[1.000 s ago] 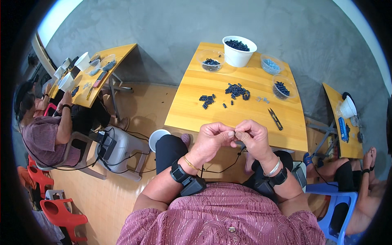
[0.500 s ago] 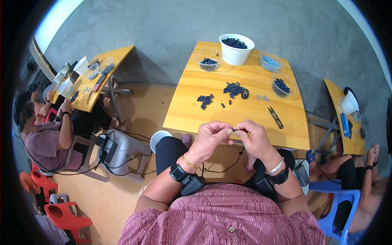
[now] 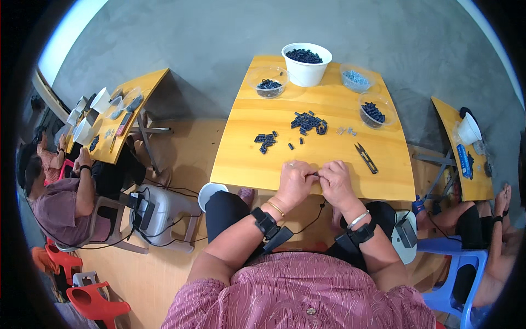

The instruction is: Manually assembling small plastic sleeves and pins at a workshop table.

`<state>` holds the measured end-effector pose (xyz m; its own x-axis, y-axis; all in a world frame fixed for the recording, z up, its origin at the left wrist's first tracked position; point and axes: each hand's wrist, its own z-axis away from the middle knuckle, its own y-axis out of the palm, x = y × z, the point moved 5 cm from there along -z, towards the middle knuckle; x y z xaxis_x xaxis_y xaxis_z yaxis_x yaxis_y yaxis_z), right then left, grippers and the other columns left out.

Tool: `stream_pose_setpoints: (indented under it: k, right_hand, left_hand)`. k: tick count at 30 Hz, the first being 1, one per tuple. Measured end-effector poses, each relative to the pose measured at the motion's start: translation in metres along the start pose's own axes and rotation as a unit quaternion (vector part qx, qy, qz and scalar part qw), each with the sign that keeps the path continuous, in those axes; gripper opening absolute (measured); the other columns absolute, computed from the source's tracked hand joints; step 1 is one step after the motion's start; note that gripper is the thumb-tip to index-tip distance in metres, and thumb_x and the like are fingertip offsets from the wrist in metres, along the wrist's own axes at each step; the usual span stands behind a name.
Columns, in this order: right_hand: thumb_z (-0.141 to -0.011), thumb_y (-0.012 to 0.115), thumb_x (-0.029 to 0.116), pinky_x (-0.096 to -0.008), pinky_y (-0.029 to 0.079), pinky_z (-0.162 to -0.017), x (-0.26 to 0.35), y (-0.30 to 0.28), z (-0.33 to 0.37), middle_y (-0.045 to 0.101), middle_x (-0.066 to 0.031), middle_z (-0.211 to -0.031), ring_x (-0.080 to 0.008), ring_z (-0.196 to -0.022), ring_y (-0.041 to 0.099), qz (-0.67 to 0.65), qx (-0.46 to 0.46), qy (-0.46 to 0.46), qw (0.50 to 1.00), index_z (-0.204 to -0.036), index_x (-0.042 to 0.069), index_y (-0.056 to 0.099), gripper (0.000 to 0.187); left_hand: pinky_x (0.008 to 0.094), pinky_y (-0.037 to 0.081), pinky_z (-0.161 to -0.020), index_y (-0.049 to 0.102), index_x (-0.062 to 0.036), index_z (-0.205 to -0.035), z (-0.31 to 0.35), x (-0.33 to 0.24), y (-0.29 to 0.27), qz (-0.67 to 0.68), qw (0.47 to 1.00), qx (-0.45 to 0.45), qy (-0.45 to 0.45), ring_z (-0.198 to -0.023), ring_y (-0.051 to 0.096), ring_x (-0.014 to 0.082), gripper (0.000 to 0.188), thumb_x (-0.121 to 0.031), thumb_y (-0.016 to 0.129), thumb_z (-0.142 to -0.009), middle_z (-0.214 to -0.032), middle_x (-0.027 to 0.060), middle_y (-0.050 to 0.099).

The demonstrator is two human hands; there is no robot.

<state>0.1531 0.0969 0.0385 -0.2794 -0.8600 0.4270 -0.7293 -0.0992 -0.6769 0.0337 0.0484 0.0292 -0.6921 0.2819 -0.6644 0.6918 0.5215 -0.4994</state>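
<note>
At the table's near edge, my left hand (image 3: 295, 183) and my right hand (image 3: 336, 182) meet, both closed in a pinch. Between their fingertips is a small dark piece (image 3: 315, 174), mostly covered by the fingers. Just beyond them lie two loose small black pieces, one nearer the left hand (image 3: 291, 146). Farther off are a larger pile of black cylindrical pieces (image 3: 308, 123) and a smaller group (image 3: 266, 142) to its left. Tiny clear or silvery bits (image 3: 347, 131) lie right of the large pile. Black thread snips (image 3: 366, 158) rest to the right of my hands.
On the wooden table (image 3: 235, 164) stand a white tub of black pieces (image 3: 307, 74), clear bowls of black pieces at left (image 3: 268, 90) and right (image 3: 373, 122), and a bowl of light-blue bits (image 3: 357, 82). A white bucket (image 3: 211, 193) is by my left knee. People sit at side tables.
Both hands have moved forward and turned knuckles-up at the table edge, still pinching the dark piece. The view has shifted slightly; the things on the table appear unmoved.
</note>
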Motion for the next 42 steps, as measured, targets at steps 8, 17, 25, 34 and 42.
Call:
stream_pose_setpoints:
  k: [8, 17, 25, 34, 42]
  right_hand:
    - [-0.068, 0.054, 0.001, -0.0386, 0.041, -0.069, -0.017, 0.003, -0.021, 0.056, -0.0110, -0.077, -0.0288, -0.075, 0.051, -0.129, -0.064, 0.160, 0.976, -0.078, 0.005, 0.058, 0.011]
    - [-0.065, 0.047, -0.001, -0.0398, 0.039, -0.065, -0.021, 0.039, -0.042, 0.057, -0.0074, -0.069, -0.0290, -0.073, 0.050, 0.022, -0.105, 0.087, 0.990, -0.066, 0.009, 0.057, 0.014]
    - [-0.066, 0.047, 0.003, -0.0410, 0.036, -0.065, -0.027, 0.046, -0.042, 0.054, -0.0078, -0.067, -0.0290, -0.073, 0.047, 0.035, -0.061, 0.113, 0.991, -0.060, 0.009, 0.053, 0.010]
    - [-0.069, 0.048, 0.005, -0.0410, 0.035, -0.068, -0.023, 0.047, -0.041, 0.054, -0.0089, -0.071, -0.0278, -0.076, 0.048, 0.078, -0.038, 0.128, 0.988, -0.062, 0.008, 0.053, 0.009]
    - [-0.080, 0.047, -0.003, -0.0295, 0.045, -0.065, -0.003, 0.006, -0.017, 0.056, -0.0125, -0.076, -0.0230, -0.072, 0.056, -0.253, -0.114, 0.170, 0.946, -0.088, -0.001, 0.053, 0.010]
  left_hand:
    - [0.0362, 0.035, -0.072, 0.061, -0.0069, -0.067, 0.003, -0.008, 0.003, -0.075, 0.997, 0.017, 0.020, -0.071, 0.052, 0.0260, 0.006, -0.011, 0.065, -0.066, -0.067, 0.0075, 0.054]
    - [0.0370, 0.036, -0.068, 0.054, -0.0054, -0.060, 0.008, -0.002, 0.006, -0.084, 0.996, -0.002, 0.029, -0.068, 0.051, 0.0273, 0.006, -0.001, 0.059, -0.062, -0.067, 0.0081, 0.055]
    - [0.0360, 0.036, -0.067, 0.053, -0.0065, -0.056, 0.006, -0.001, 0.005, -0.077, 0.997, -0.012, 0.002, -0.065, 0.050, 0.0270, 0.009, -0.002, 0.059, -0.061, -0.062, 0.0076, 0.053]
    - [0.0372, 0.036, -0.069, 0.054, -0.0060, -0.056, 0.008, -0.003, 0.004, -0.088, 0.996, -0.017, -0.006, -0.066, 0.051, 0.0282, 0.008, -0.003, 0.060, -0.060, -0.062, 0.0086, 0.054]
    - [0.0240, 0.036, -0.050, 0.058, -0.0046, -0.064, 0.015, 0.015, -0.007, 0.277, 0.929, -0.023, -0.245, -0.051, 0.045, 0.0101, 0.017, -0.013, 0.066, -0.075, -0.057, -0.0012, 0.053]
